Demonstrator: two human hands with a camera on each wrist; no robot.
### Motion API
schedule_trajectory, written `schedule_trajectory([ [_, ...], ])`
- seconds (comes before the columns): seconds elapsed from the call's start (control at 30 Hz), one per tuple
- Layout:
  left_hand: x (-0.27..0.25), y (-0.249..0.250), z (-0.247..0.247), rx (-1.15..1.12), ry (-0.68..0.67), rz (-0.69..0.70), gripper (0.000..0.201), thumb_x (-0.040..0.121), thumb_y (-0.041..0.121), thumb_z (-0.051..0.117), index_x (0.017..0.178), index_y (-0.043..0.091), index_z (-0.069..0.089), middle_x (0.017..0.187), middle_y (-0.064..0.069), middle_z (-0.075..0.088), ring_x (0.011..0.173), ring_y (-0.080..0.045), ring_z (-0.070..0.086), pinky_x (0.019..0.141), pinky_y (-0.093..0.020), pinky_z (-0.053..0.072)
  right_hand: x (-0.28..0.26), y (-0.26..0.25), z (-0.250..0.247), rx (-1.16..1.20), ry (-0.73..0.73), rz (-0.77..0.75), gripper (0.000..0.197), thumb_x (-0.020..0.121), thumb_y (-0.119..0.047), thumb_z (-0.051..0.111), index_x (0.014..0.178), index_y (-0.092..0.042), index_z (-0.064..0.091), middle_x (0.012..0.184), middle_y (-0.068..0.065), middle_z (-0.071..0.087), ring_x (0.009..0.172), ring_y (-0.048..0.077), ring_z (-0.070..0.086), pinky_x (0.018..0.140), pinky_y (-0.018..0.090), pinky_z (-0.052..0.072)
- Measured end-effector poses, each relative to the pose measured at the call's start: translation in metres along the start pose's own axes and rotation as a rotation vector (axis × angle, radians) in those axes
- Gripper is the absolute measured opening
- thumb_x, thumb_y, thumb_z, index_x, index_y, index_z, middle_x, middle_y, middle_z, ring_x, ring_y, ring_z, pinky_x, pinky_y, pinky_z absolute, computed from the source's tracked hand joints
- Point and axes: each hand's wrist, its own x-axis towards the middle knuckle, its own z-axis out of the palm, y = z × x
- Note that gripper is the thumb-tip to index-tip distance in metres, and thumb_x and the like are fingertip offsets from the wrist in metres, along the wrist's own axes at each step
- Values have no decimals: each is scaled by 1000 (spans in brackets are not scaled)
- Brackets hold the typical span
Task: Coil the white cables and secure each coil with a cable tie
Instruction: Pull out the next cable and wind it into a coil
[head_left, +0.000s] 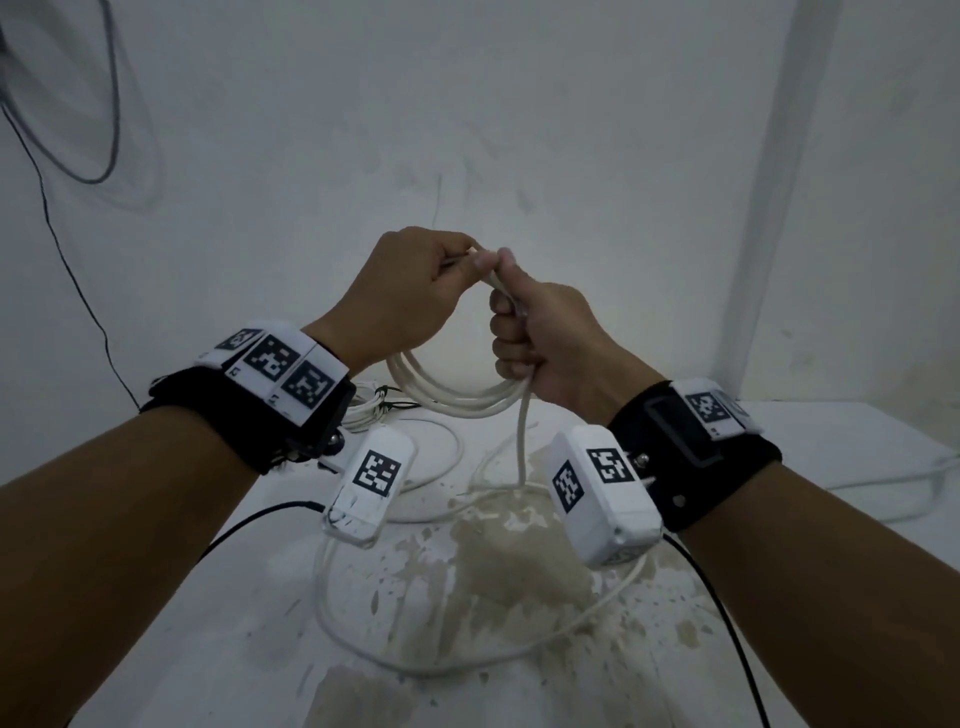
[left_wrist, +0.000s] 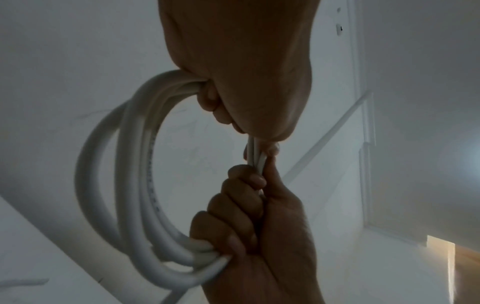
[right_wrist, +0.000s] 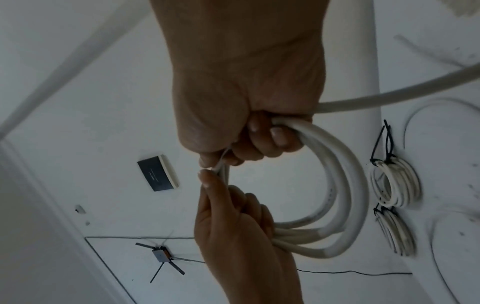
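Note:
A white cable coil (head_left: 457, 400) of several loops hangs in the air between my two hands. My left hand (head_left: 441, 270) grips the top of the coil (left_wrist: 130, 185), fingers curled round the bundled strands. My right hand (head_left: 511, 325) is fisted round the same bundle just to the right, its thumb tip meeting the left thumb. In the right wrist view the coil (right_wrist: 345, 185) arcs from my right hand (right_wrist: 259, 139) down to my left hand (right_wrist: 233, 222). The loose tail (head_left: 522, 447) drops from the right fist and sprawls in a wide loop (head_left: 467, 660) on the table.
Two finished coils (right_wrist: 394, 185) bound with black cable ties (right_wrist: 381, 144) lie on the white table (head_left: 831, 431), partly hidden behind my left wrist (head_left: 363, 410). Another white cable (head_left: 883, 483) lies at the right. The tabletop has a worn beige patch (head_left: 519, 566). A wall stands close behind.

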Motion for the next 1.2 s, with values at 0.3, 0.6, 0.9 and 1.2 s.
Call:
schedule_trajectory([
  [0.3,-36,35,21,-12,-217,-579,56,104,49,34,76,9,61,73,-5,64,72,-26,63,62,-28,42,10,-11,-14,373,426,-195,48,100,-52,47,66,-18,40,46,-5,27,37,11,21,38,22,22],
  [0.6,-23,51,49,-1538,252,-1315,33,99,7,29,114,-7,56,92,-26,66,75,-34,66,63,-41,57,-6,-4,-12,398,514,-167,48,99,-53,49,66,-18,42,48,-4,31,37,13,25,40,21,26],
  [0.9,-25,41,48,-938,400,-1061,27,104,14,41,87,9,61,76,-6,50,60,-16,52,56,-28,57,-15,0,-40,422,591,-159,49,98,-55,50,66,-18,42,49,-4,30,40,13,23,42,23,25],
  [1.2,-13,32,43,-798,345,-832,27,103,25,47,104,13,70,91,-4,75,81,-17,73,71,-31,57,-20,31,-6,366,419,-74,49,99,-53,47,64,-20,39,48,-4,26,39,13,20,40,23,22],
])
